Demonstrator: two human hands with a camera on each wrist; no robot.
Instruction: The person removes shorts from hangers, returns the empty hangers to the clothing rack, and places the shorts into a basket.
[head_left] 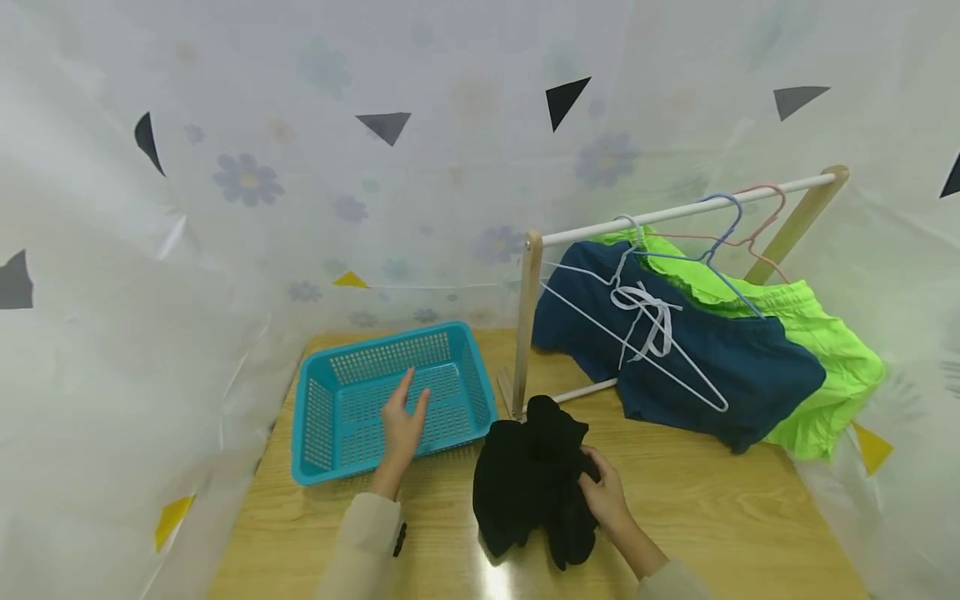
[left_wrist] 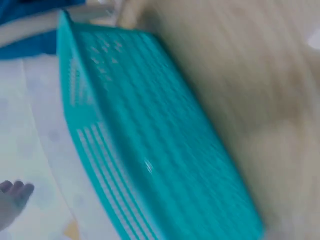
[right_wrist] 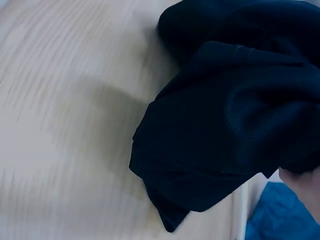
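Note:
A crumpled black garment (head_left: 517,483) is bunched over the front middle of the table. My right hand (head_left: 606,497) grips its right edge between thumb and fingers. In the right wrist view, the black fabric (right_wrist: 215,120) fills much of the picture, with part of the hand (right_wrist: 304,191) at the right edge. My left hand (head_left: 403,429) is over the near side of a turquoise basket (head_left: 318,482), thumb and fingers spread and nothing in them. The left wrist view shows the basket's perforated side (left_wrist: 165,130) and the fingertips (left_wrist: 22,192) at the far left.
A clothes rack with a white rail (head_left: 667,210) stands at the back right. Dark blue shorts (head_left: 697,375) with a white drawstring and bright green shorts (head_left: 832,358) hang there, with white (head_left: 585,310), blue (head_left: 738,292) and pink hangers (head_left: 772,212). A patterned sheet (head_left: 450,200) surrounds the wooden table (head_left: 705,508).

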